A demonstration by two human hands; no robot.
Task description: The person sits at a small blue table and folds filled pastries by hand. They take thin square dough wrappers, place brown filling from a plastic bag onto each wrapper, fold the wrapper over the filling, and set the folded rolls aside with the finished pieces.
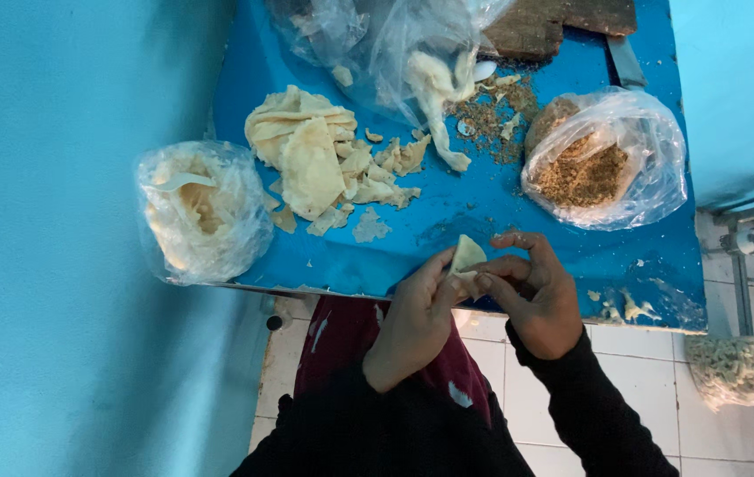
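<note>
Both hands met at the near edge of the blue table (483, 212). Left hand (414, 322) pinched the lower side of a small folded piece of dough (466, 256) between thumb and fingertips; right hand (536, 296) closed on it from the other side, thumb and forefinger gripping, the remaining fingers curled above. The dough piece stood just over the table's front edge, pale, roughly triangular, tip up. Black sleeves covered my forearms; dark red cloth (350, 340) lay over my lap, white tiled floor (642, 389) below.

Just past the hands, a thin scrap of dough (369, 226) lay flat on the table. Beyond it, to the left, a stack of round dough sheets (302, 146) with torn bits scattered beside it. At the left corner, overhanging the table edge, sat a clear plastic bag (205, 212) with pale dough inside. To the right, an open plastic bag of brown crumbly filling (584, 168). Between them, farther back, loose filling crumbs (487, 119) were spread on the table, touching a crumpled clear bag (395, 44) with twisted strips of dough spilling out. At the far edge, a brown board (554, 22).
</note>
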